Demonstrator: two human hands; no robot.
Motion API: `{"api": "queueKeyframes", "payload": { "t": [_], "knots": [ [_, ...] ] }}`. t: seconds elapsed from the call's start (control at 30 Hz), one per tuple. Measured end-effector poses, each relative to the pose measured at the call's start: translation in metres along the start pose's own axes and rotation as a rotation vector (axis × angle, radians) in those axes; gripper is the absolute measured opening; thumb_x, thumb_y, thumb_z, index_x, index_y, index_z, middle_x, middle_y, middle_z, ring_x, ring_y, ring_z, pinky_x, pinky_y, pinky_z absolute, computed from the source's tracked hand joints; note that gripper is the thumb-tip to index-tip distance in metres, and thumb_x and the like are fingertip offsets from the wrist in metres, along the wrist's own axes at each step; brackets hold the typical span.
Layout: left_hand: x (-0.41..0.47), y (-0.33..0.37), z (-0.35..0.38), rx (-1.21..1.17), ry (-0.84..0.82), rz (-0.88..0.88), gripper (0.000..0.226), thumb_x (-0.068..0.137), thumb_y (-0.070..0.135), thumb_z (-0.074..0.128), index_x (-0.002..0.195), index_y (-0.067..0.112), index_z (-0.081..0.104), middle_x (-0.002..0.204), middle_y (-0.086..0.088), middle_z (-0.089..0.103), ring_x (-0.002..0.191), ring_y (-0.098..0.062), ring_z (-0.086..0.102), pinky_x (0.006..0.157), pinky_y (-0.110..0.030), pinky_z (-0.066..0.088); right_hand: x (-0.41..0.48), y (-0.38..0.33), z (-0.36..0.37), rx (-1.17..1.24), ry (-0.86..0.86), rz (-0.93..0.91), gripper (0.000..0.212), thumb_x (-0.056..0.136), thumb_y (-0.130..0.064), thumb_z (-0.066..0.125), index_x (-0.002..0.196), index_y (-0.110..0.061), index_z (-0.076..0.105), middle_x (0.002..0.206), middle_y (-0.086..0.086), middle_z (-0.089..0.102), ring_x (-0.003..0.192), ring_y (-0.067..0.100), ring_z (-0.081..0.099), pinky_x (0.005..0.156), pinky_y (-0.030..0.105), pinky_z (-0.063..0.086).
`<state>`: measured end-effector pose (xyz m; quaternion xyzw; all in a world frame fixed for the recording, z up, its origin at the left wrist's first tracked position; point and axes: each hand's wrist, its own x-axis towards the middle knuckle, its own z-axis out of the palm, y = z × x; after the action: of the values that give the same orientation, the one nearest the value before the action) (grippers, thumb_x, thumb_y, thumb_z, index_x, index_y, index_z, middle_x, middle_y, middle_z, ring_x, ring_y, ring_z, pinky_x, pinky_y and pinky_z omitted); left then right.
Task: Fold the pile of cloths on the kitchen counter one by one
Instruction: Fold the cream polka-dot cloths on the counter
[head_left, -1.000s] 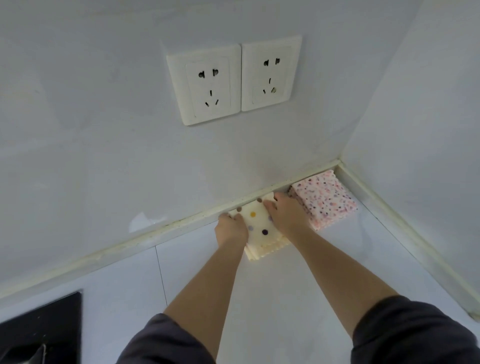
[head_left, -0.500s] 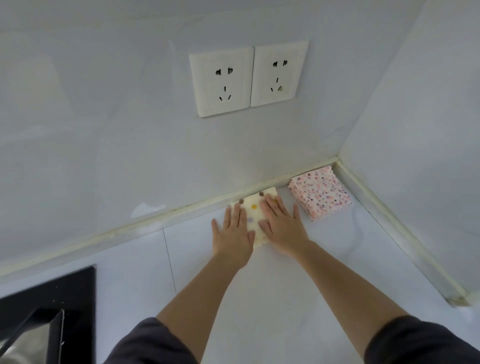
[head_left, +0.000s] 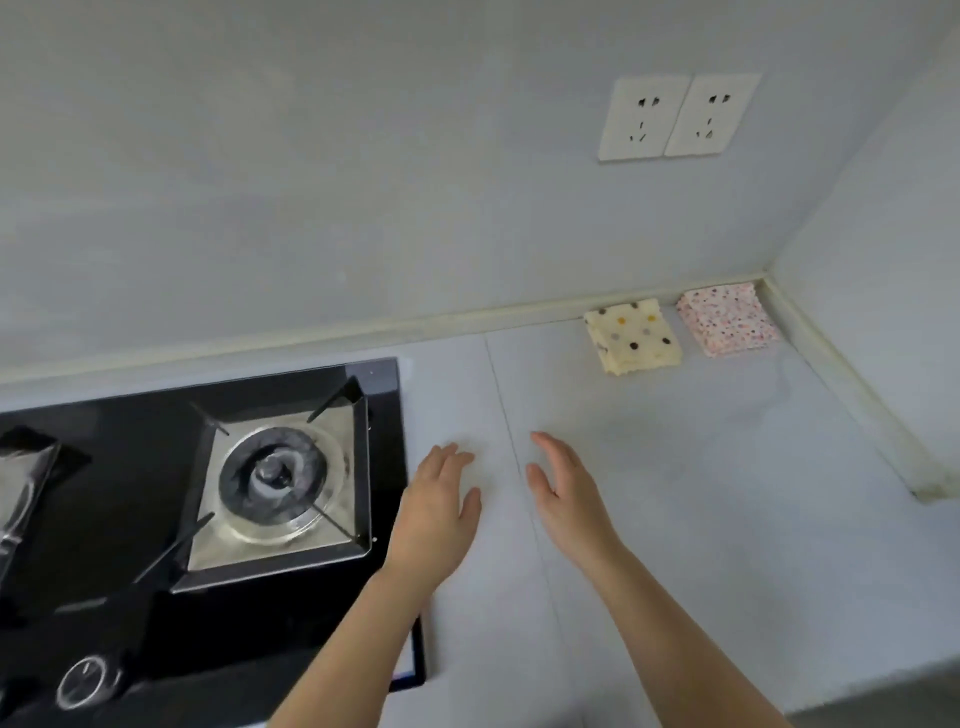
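1. The gas hob (head_left: 130, 519) is sitting at the left of the white bench (head_left: 727, 493). Its square burner (head_left: 280, 478) is near the hob's right edge, and a round knob (head_left: 85, 682) is at the hob's near side.
2. The left hand (head_left: 436, 514) is reaching out just beside the hob's right edge, palm down. Its fingers (head_left: 449, 457) are stretching nearly straight and loosely spread, holding nothing.
3. The right hand (head_left: 566, 499) is reaching out a little farther right of the hob, near the left hand but apart from it, and is turned partly on edge. Its fingers (head_left: 550, 447) are lying straight and close together, also gripping nothing.
4. Whether either hand is touching the bench or hovering over it cannot be told.
5. The cream polka-dot cloth (head_left: 632, 335) is lying folded into a small square well to the right of the hob and farther back, against the strip at the foot of the wall.
6. The pink speckled cloth (head_left: 727, 322) is lying folded farther still from the hob, tucked into the corner. The two cloths are lying near each other with a gap between.
7. A double wall socket (head_left: 678, 117) is sitting high on the wall, up and to the right of the hob.
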<state>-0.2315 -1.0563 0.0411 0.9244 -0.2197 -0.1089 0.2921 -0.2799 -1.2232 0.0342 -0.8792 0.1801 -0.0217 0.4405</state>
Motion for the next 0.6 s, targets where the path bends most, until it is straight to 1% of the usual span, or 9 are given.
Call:
{"api": "queueKeyframes", "payload": {
  "t": [0.07, 0.2, 0.3, 0.43, 0.6],
  "knots": [
    [-0.049, -0.019, -0.027, -0.048, 0.059, -0.013, 0.04, 0.096, 0.016, 0.051, 0.135, 0.012, 0.048, 0.143, -0.003, 0.042, 0.137, -0.018, 0.035, 0.106, -0.019, 0.024, -0.035, -0.032, 0.028, 0.017, -0.049, -0.046, 0.04, 0.1, -0.017, 0.047, 0.141, -0.013, 0.044, 0.144, 0.0, 0.045, 0.133, 0.011, 0.04, 0.101, 0.007, 0.02],
    [-0.154, -0.069, -0.081, -0.11, 0.209, -0.061, 0.034, 0.096, 0.019, 0.053, 0.13, 0.016, 0.051, 0.13, 0.006, 0.05, 0.121, -0.01, 0.046, 0.096, -0.017, 0.034, -0.111, -0.095, 0.091, 0.001, -0.13, -0.149, 0.038, 0.101, -0.021, 0.046, 0.139, -0.019, 0.046, 0.139, -0.005, 0.048, 0.125, 0.004, 0.043, 0.101, 0.014, 0.029],
    [-0.232, -0.112, -0.113, -0.138, 0.28, -0.141, 0.033, 0.096, 0.019, 0.053, 0.129, 0.017, 0.052, 0.131, 0.008, 0.049, 0.124, -0.008, 0.044, 0.096, -0.016, 0.032, -0.17, -0.132, 0.14, 0.037, -0.207, -0.172, 0.038, 0.1, -0.025, 0.047, 0.138, -0.022, 0.047, 0.138, -0.01, 0.049, 0.121, -0.002, 0.042, 0.1, 0.017, 0.034],
    [-0.321, -0.168, -0.153, -0.143, 0.364, -0.266, 0.031, 0.096, 0.02, 0.052, 0.127, 0.018, 0.054, 0.13, 0.007, 0.051, 0.12, -0.009, 0.046, 0.086, -0.017, 0.035, -0.235, -0.185, 0.204, 0.025, -0.35, -0.236, 0.038, 0.099, -0.024, 0.05, 0.137, -0.028, 0.047, 0.138, -0.014, 0.049, 0.119, -0.007, 0.04, 0.096, 0.014, 0.033],
    [-0.372, -0.223, -0.195, -0.18, 0.449, -0.362, 0.03, 0.097, 0.02, 0.05, 0.127, 0.02, 0.054, 0.131, 0.008, 0.05, 0.119, -0.009, 0.048, 0.09, -0.019, 0.037, -0.255, -0.249, 0.26, -0.011, -0.424, -0.322, 0.038, 0.099, -0.021, 0.048, 0.137, -0.027, 0.047, 0.138, -0.014, 0.048, 0.12, -0.004, 0.041, 0.095, 0.014, 0.032]
  ]
}}
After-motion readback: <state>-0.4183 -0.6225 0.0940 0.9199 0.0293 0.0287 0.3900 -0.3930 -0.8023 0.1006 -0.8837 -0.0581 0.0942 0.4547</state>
